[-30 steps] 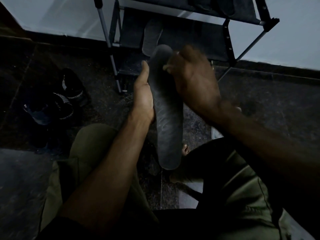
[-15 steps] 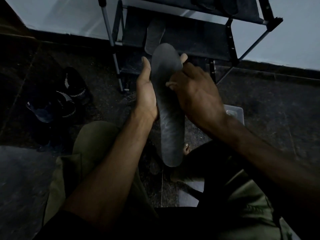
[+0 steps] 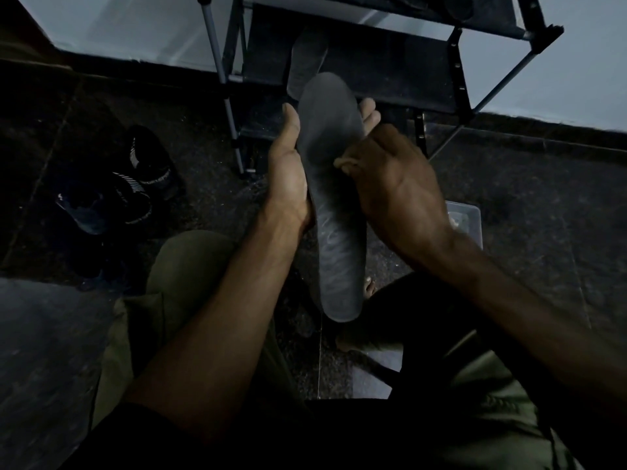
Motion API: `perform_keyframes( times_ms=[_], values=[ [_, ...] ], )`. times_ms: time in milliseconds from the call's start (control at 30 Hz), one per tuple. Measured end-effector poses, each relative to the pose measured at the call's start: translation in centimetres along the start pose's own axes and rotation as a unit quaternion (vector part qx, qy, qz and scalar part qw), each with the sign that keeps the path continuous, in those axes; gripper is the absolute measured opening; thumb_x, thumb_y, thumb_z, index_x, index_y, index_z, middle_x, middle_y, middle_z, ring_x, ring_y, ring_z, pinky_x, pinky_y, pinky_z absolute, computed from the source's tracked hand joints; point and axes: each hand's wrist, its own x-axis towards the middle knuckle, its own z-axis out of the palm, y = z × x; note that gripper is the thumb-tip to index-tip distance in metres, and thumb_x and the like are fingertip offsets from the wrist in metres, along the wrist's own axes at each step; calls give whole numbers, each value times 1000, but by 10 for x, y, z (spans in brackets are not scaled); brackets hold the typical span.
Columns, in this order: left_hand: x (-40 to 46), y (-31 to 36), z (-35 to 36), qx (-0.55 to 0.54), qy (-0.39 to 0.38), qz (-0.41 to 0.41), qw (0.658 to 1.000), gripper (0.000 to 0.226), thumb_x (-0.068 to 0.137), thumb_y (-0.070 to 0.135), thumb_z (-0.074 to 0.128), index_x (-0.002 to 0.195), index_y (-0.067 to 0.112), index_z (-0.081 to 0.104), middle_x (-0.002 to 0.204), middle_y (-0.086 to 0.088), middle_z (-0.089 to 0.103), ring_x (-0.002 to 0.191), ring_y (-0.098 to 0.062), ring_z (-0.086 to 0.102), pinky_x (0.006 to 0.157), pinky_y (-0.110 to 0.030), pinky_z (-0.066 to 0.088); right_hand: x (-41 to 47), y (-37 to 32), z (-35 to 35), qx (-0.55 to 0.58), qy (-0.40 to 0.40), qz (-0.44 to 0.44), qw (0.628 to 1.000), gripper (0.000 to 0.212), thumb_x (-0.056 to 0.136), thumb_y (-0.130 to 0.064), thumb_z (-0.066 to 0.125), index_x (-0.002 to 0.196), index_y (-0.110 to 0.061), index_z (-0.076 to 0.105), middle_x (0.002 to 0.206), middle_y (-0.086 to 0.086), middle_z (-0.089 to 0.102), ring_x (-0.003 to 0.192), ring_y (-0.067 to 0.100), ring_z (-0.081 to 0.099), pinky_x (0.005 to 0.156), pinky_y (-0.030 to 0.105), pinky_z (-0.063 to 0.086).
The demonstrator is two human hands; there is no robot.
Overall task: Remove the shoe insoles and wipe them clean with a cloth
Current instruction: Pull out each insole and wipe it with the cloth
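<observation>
Sitting on a dark speckled floor (image 3: 509, 205), a person in olive green trousers (image 3: 176, 273) holds a long dark insole (image 3: 334, 205) upright between both hands, in front of the knees. The left hand (image 3: 288, 178) cradles the insole from behind along its left edge, thumb laid straight up the side, while fingertips (image 3: 369, 113) curl round the right edge near the toe end. The right hand (image 3: 397, 184) sits against the right side of the insole around its middle, fingers curled round a small pale cloth (image 3: 346, 162) that presses on the insole's surface; only a bit of the cloth shows beneath the fingers. The insole's lower half bears faint pale smears.

Behind the hands stands a metal-framed shoe rack (image 3: 451, 79) with dark fabric shelves, set against a pale wall (image 3: 135, 25). A second insole (image 3: 305, 59) leans on the rack's shelf, just above the held one. To the left on the floor lies a pair of dark shoes (image 3: 135, 184) with white markings. A clear plastic container (image 3: 468, 218) rests on the floor just beyond the right wrist, its contents too dim to make out.
</observation>
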Motion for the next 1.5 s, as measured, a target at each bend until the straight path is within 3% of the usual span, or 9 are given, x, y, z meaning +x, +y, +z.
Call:
perform_keyframes(
  times_ms=[100,200,367,500,700,900,1100,1333,1500],
  values=[
    [-2,-2,-1,59,7,21,998,72,101,55,27,110,-4,67,118,-22,64,115,-31,60,105,-43,41,20,14,-3,-23,20,13,999,38,98,-31,37,104,-8,66,105,13,61,88,25,56,73,37,48],
    [-3,-3,-1,96,17,45,994,63,104,50,24,111,1,63,106,-17,67,101,-28,64,95,-39,50,38,22,-6,-31,65,43,996,30,97,-27,45,99,-5,65,99,16,61,82,28,56,68,36,46],
    [-1,0,-4,30,-18,3,999,75,100,58,27,124,-8,53,138,-25,50,132,-33,46,117,-45,29,5,-4,-6,27,28,50,998,35,95,-27,41,98,-5,67,97,15,62,80,25,57,66,38,50],
    [1,-1,-2,23,-58,11,998,78,100,59,19,136,-8,38,153,-24,30,143,-33,30,120,-44,21,-12,-15,-11,70,17,43,996,28,95,-24,50,94,-3,68,93,15,62,78,28,58,65,40,50],
    [-5,-3,0,0,-86,-6,996,75,100,59,23,129,-7,45,143,-19,43,132,-27,43,110,-43,35,13,-4,-4,30,46,78,995,21,96,-22,55,97,-6,68,99,14,63,83,24,59,69,34,50],
    [-3,-2,-3,47,-76,14,996,74,101,58,16,149,3,26,155,-19,30,142,-34,32,116,-51,24,-13,-36,-4,87,25,20,996,19,93,-14,55,89,-1,68,87,15,61,74,30,57,64,46,49],
    [1,-4,-9,64,-100,-13,993,78,98,57,30,149,-2,25,155,-24,25,144,-36,27,120,-49,17,21,-18,-6,43,59,22,997,21,92,-16,56,89,-1,69,91,17,63,78,33,60,66,45,52],
    [-1,-3,-6,59,-66,-13,996,75,100,59,18,147,2,29,155,-18,29,143,-33,31,119,-51,19,-16,-37,-12,65,-7,-28,997,19,93,-14,52,89,-3,68,88,14,60,73,30,55,63,49,46],
    [3,-6,-15,105,-105,1,989,77,101,53,25,145,-10,26,149,-32,31,140,-41,33,120,-50,20,13,-28,-9,47,36,-7,998,21,91,-13,52,86,-2,69,87,15,63,74,31,59,65,50,50]
  ],
)
